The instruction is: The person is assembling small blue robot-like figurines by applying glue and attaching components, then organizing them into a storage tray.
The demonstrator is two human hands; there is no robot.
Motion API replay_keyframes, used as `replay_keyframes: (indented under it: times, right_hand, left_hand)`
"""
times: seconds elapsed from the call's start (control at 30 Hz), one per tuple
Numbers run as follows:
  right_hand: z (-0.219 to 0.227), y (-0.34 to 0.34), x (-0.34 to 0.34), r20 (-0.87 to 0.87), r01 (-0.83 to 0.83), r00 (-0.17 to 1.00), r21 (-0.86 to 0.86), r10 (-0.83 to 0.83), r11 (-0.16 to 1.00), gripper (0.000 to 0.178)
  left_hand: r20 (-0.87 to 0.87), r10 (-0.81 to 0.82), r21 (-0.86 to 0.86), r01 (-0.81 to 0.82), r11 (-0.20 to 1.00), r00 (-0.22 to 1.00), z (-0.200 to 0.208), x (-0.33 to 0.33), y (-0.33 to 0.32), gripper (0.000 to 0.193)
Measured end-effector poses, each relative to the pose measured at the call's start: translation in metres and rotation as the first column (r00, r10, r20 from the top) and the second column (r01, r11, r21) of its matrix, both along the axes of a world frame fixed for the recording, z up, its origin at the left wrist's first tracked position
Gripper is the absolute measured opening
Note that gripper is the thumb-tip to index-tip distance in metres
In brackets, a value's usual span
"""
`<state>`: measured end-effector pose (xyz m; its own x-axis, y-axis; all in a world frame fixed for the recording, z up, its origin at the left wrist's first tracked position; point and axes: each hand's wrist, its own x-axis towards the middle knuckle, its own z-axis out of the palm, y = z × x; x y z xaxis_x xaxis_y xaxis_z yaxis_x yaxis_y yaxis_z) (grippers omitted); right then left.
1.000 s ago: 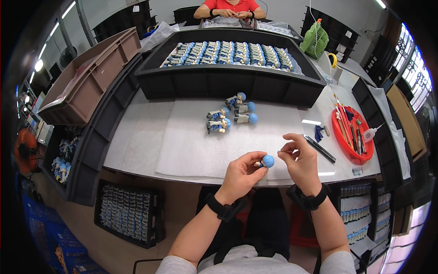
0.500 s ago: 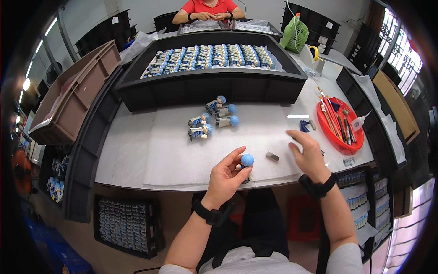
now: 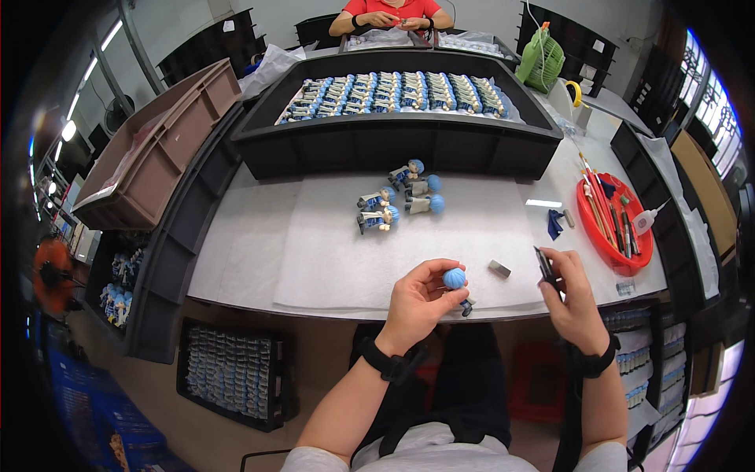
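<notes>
In my left hand (image 3: pixel 429 303) is a small figurine (image 3: pixel 454 278) with ribbed blue hair. My thumb and fingers close around it and hide most of its body; a dark foot pokes out below. My right hand (image 3: pixel 572 299) grips a slim black pen-shaped tool (image 3: pixel 546 266), its pointed tip aimed up and to the left, apart from the figurine. Between the hands lies a small grey block (image 3: pixel 499 269) on the white sheet (image 3: pixel 338 271). Several similar blue-haired figurines (image 3: pixel 381 219) lie in a group beyond my left hand.
A large black tray (image 3: pixel 393 149) of figurine rows stands behind. To the right sits a red bowl (image 3: pixel 585 224) of brushes and tools, near a dark blue cloth scrap (image 3: pixel 555 224). A brown crate (image 3: pixel 157 157) flanks the left. Across the table, a person in red (image 3: pixel 389 9) works.
My right hand was open above the table; now it holds the black tool, raised off the surface. The left hand still keeps the figurine. The whole view has shifted somewhat.
</notes>
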<state>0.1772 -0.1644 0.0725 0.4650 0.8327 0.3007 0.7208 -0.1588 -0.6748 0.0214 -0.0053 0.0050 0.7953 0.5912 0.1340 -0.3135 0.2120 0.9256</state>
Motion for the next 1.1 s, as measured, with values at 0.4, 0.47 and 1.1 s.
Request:
replay_keyframes:
  times: [0.4,0.47,1.1]
  right_hand:
    - [-0.026,0.044,-0.059,0.324,-0.058,0.946,0.242,-0.025,0.968,0.012]
    - [-0.025,0.046,-0.062,0.331,-0.032,0.942,0.237,-0.049,0.971,0.011]
    - [-0.026,0.049,-0.062,0.42,0.041,0.9,0.193,-0.12,0.98,0.013]
  left_hand:
    - [0.024,0.071,0.032,-0.072,0.997,0.997,-0.005,0.005,-0.009,0.035]
    - [0.02,0.079,0.034,-0.079,0.996,0.997,-0.005,0.002,-0.009,0.035]
    - [0.109,0.105,0.106,-0.117,0.988,0.988,-0.015,0.005,-0.008,0.035]
